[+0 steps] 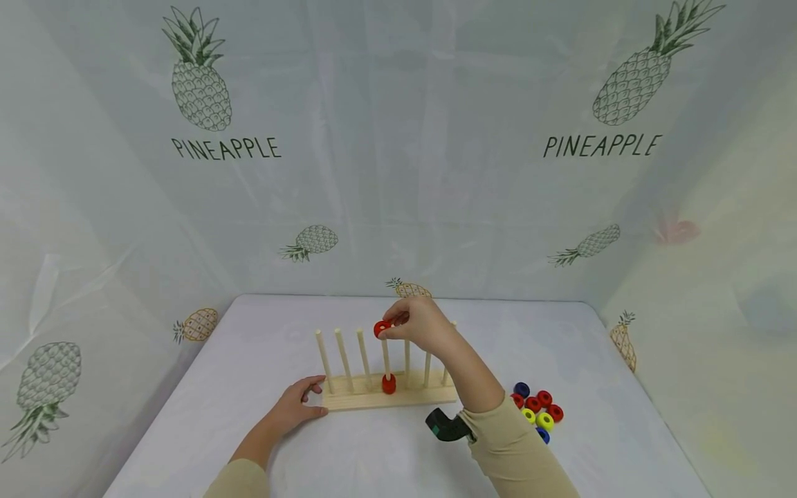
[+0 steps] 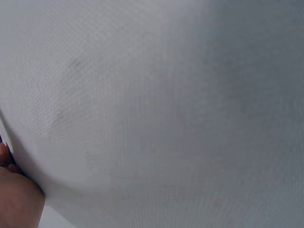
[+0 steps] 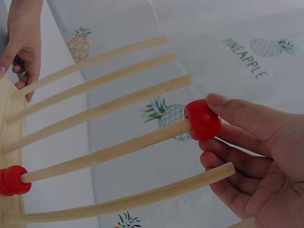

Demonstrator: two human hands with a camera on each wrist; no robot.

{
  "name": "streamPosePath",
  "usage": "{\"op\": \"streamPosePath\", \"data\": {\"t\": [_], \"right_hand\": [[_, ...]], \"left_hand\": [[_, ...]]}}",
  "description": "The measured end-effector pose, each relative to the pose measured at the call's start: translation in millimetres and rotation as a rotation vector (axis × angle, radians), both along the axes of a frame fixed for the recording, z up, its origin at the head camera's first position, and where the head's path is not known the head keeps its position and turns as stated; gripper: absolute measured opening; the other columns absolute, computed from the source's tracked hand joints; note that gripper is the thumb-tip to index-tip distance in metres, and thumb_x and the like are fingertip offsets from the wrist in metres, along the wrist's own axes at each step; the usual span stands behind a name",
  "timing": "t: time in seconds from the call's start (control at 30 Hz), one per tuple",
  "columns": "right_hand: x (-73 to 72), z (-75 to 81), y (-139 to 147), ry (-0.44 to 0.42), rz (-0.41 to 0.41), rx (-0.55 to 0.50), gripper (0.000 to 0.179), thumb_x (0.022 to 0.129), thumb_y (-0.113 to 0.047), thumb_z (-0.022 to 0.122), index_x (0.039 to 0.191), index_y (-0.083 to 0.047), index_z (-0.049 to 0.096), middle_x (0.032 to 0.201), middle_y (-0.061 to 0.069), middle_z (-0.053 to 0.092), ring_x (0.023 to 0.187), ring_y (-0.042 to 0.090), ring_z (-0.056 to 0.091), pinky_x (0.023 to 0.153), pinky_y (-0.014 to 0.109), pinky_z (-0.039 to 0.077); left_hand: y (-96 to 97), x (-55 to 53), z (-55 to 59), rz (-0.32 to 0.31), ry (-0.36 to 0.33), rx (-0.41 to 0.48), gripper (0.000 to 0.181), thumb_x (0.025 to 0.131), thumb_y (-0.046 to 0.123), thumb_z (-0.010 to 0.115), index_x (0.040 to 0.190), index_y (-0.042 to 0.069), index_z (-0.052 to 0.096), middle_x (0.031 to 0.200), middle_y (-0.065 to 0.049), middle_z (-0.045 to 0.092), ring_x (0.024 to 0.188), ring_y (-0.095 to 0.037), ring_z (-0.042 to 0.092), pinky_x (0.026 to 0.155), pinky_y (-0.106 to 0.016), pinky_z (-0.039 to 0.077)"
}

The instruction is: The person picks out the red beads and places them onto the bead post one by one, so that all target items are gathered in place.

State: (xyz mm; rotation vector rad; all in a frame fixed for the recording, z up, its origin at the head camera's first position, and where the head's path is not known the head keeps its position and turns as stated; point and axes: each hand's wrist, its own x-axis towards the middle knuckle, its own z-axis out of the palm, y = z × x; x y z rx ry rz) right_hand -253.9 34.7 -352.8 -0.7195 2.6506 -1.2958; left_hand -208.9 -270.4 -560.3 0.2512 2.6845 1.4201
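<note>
A wooden peg stand (image 1: 398,399) with a row of upright pegs stands on the table. Between thumb and fingers, my right hand (image 1: 420,324) pinches a red bead (image 3: 205,119) at the top of the middle peg, the peg's tip at the bead's hole. Lower on that same peg, red beads (image 3: 15,180) sit against the base. My left hand (image 1: 294,404) grips the left end of the stand, thumb at the front edge and fingers behind. In the left wrist view only part of that hand (image 2: 19,199) shows at the lower left corner.
Loose red, yellow and blue beads (image 1: 544,398) lie in a group on the right of the table (image 1: 373,456), partly behind the right sleeve. A black wrist device (image 1: 447,425) sticks out at the right cuff. Pineapple-print curtains (image 1: 398,173) surround the table.
</note>
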Motion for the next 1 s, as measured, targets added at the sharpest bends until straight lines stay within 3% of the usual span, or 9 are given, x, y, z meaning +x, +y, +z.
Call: {"op": "streamPosePath", "data": {"t": [0.43, 0.67, 1.0], "right_hand": [[3.8, 1.9, 6, 0.015, -0.003, -0.001, 0.025, 0.078, -0.019, 0.083, 0.098, -0.006, 0.074, 0.088, -0.002, 0.066, 0.081, 0.013, 0.060, 0.074, 0.029, 0.050], [13.9, 8.6, 13, 0.036, -0.025, -0.015, 0.024, 0.079, -0.021, 0.083, 0.099, -0.012, 0.074, 0.095, -0.003, 0.067, 0.088, 0.013, 0.059, 0.081, 0.033, 0.049], [29.5, 13.6, 31, 0.050, -0.050, -0.064, 0.021, 0.080, -0.018, 0.081, 0.100, -0.016, 0.073, 0.099, -0.007, 0.067, 0.094, 0.019, 0.060, 0.087, 0.036, 0.046]], "left_hand": [[3.4, 1.1, 4.5, 0.011, -0.019, 0.016, 0.068, 0.074, 0.006, 0.083, 0.132, -0.008, 0.051, 0.102, -0.006, 0.054, 0.082, -0.019, 0.037, 0.070, -0.027, 0.032], [1.6, -0.3, -2.1, 0.014, -0.011, -0.002, 0.068, 0.074, 0.007, 0.084, 0.133, -0.006, 0.052, 0.102, -0.004, 0.055, 0.081, -0.016, 0.037, 0.070, -0.027, 0.033], [3.2, 1.6, 3.2, 0.006, -0.022, 0.002, 0.068, 0.076, 0.008, 0.083, 0.134, -0.007, 0.051, 0.103, -0.005, 0.054, 0.081, -0.016, 0.036, 0.070, -0.027, 0.032]]}}
